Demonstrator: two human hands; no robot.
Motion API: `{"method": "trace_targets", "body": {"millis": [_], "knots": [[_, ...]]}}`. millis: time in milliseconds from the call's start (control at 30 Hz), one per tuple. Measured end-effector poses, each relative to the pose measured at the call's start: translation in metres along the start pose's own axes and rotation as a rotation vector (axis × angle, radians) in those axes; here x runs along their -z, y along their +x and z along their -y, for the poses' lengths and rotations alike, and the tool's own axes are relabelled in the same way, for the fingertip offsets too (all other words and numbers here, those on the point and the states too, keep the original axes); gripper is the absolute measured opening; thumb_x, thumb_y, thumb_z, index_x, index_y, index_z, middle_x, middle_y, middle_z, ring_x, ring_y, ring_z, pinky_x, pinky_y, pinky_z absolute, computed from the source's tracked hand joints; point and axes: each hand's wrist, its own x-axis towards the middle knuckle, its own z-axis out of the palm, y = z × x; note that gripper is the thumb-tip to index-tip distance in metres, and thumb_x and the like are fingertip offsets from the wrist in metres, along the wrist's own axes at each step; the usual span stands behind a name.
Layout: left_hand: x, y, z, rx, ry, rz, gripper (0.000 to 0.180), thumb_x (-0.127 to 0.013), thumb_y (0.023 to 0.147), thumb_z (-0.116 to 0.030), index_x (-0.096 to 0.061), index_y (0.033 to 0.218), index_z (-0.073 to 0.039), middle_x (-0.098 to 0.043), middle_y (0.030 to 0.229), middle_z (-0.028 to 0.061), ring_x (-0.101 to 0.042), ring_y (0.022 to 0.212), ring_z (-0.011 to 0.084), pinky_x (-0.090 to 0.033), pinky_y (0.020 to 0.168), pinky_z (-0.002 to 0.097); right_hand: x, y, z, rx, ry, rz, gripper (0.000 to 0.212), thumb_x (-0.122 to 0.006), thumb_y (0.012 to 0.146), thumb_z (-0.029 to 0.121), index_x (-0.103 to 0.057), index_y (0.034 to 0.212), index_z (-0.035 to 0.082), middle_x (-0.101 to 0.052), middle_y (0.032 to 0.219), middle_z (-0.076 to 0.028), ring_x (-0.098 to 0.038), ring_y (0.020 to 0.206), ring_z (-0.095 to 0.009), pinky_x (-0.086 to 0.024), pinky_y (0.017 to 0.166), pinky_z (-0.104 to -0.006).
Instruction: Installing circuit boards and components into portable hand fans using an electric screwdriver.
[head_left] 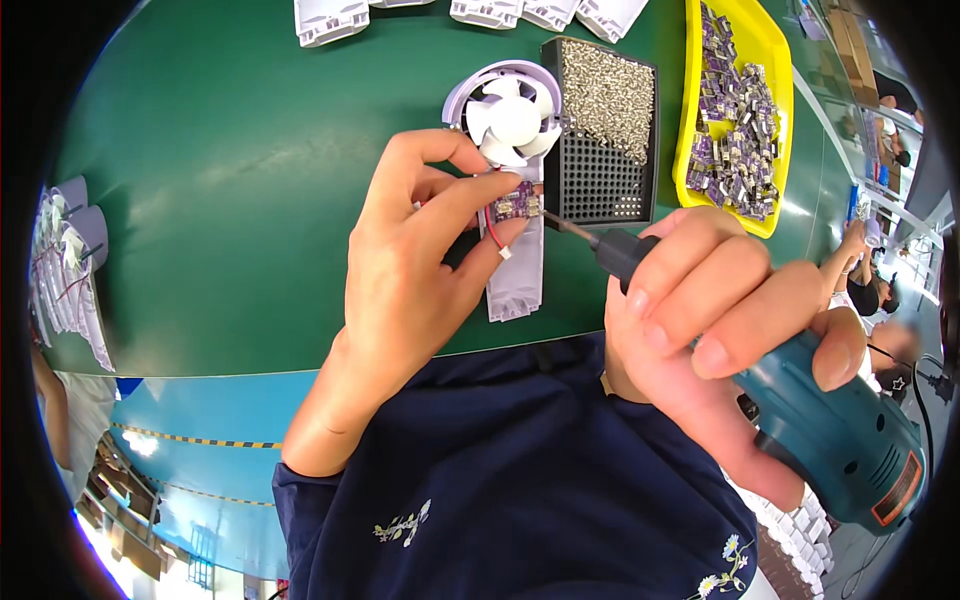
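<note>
A small fan with white blades [510, 120] lies in a pale lilac housing [516, 285] on the table in front of me. Inside its handle part sits a small purple circuit board [513, 203]. My left hand [420, 225] pinches at the board with thumb and fingers, and a red wire with a white plug [505, 252] hangs beside the thumb. My right hand [720, 310] is wrapped round a teal electric screwdriver [840, 430]. Its thin bit [570, 226] points left, with the tip close to the board's right edge; whether it touches a screw I cannot tell.
A black perforated tray [605, 180] heaped with small silver screws stands right of the fan. Beyond it is a yellow bin [765, 222] of purple circuit boards. White housings [333, 22] line the far edge; more parts [70, 260] are stacked at far left. Other people sit at right.
</note>
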Motion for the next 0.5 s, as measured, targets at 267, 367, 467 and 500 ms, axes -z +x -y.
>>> {"method": "trace_targets", "body": {"millis": [267,367,467,500], "knots": [[0.001,0.0,0.002,0.024,-0.022,0.017,0.034,-0.084,0.071,0.003,-0.074,0.103,-0.003,-0.057,0.111,0.0052,-0.058,0.071,0.0126,-0.05,0.063,0.0266,-0.012,0.001,-0.001,-0.006,-0.109,0.014,0.084,-0.068,0.081,0.074,-0.05,0.134,0.011,-0.057,0.085,-0.007,-0.051,0.056,-0.019,-0.043,0.055,-0.0357],[0.001,0.0,0.005,-0.005,-0.026,0.014,0.033,-0.084,0.071,0.003,-0.074,0.103,-0.002,-0.057,0.112,0.0053,-0.058,0.071,0.0125,-0.049,0.063,0.0265,-0.004,-0.001,-0.004,0.001,-0.032,0.036,0.085,-0.068,0.081,0.074,-0.049,0.134,0.011,-0.057,0.086,-0.008,-0.051,0.057,-0.019,-0.042,0.054,-0.035],[0.002,-0.001,0.005,0.009,-0.04,0.017,0.033,-0.084,0.071,0.003,-0.074,0.103,-0.002,-0.057,0.112,0.0055,-0.058,0.071,0.0125,-0.049,0.063,0.0266,-0.003,0.0,-0.004,-0.048,-0.023,0.095,0.085,-0.068,0.081,0.074,-0.049,0.135,0.011,-0.057,0.086,-0.008,-0.051,0.057,-0.019,-0.042,0.053,-0.035],[0.002,-0.002,0.005,0.011,-0.039,0.015,0.033,-0.084,0.071,0.003,-0.074,0.103,-0.002,-0.057,0.112,0.0055,-0.058,0.071,0.0125,-0.049,0.063,0.0266,-0.005,-0.001,-0.009,-0.019,-0.015,0.088,0.086,-0.068,0.081,0.074,-0.049,0.135,0.01,-0.057,0.086,-0.008,-0.051,0.057,-0.019,-0.042,0.053,-0.0351]]}}
